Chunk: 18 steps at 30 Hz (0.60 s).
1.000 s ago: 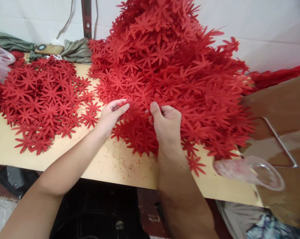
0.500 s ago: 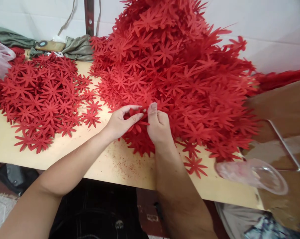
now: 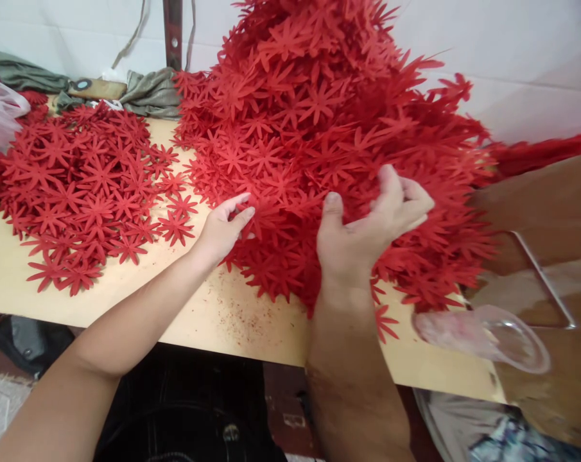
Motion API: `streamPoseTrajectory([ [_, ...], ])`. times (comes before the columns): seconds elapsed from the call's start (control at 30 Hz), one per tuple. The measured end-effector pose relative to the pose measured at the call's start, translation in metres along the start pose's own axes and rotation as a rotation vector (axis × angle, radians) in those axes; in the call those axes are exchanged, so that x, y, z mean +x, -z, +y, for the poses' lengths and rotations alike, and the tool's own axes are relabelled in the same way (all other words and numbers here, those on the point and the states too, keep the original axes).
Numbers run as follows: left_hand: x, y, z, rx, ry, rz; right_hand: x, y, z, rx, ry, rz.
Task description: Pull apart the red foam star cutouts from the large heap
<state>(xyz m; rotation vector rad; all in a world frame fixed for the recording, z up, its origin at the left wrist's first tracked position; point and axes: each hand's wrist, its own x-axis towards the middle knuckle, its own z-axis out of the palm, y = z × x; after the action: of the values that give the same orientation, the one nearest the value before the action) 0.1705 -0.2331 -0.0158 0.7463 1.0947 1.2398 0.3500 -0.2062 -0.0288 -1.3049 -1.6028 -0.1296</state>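
Note:
A tall heap of red flower-shaped cutouts (image 3: 290, 135) with narrow petals rises in the middle of the table. At its front left edge is my left hand (image 3: 223, 230), thumb and forefinger a little apart, with no cutout plainly held between them. My right hand (image 3: 362, 234) is over the front right of the heap, thumb and fingers spread and nothing seen in its grasp. A single cutout (image 3: 385, 323) lies on the table beside my right forearm, partly hidden by it.
A lower pile of similar red cutouts (image 3: 78, 186) spreads over the left of the wooden table (image 3: 189, 321). A clear plastic cup (image 3: 487, 337) lies on its side at the right, near a brown cardboard box (image 3: 560, 269). Cloth (image 3: 150, 93) lies by the wall.
My hands were close together at the front of the heap, around a red cutout. My right hand has moved right and opened; my left has drawn slightly left.

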Motion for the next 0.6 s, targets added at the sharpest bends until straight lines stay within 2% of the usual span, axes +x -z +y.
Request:
streamPoseTrajectory([
  [0.03,-0.001,-0.001,0.001,-0.01,0.02,-0.008,-0.003,-0.001,-0.01,-0.024,0.017,0.062],
  [0.07,-0.002,-0.002,0.002,-0.016,0.032,-0.017,-0.006,-0.003,-0.021,-0.001,0.034,0.023],
  [0.2,-0.002,-0.001,0.002,0.018,0.011,-0.051,-0.018,-0.016,-0.051,0.196,-0.003,-0.285],
  [0.33,0.002,0.002,-0.003,0.044,-0.104,-0.06,-0.021,-0.02,-0.053,0.439,-0.168,-0.41],
  [0.47,0.002,0.003,-0.005,0.036,-0.151,-0.027,-0.019,-0.018,-0.051,0.623,-0.32,-0.391],
  [0.6,0.0,0.004,-0.003,0.027,-0.123,-0.09,-0.015,-0.018,-0.045,0.609,-0.404,-0.288],
])
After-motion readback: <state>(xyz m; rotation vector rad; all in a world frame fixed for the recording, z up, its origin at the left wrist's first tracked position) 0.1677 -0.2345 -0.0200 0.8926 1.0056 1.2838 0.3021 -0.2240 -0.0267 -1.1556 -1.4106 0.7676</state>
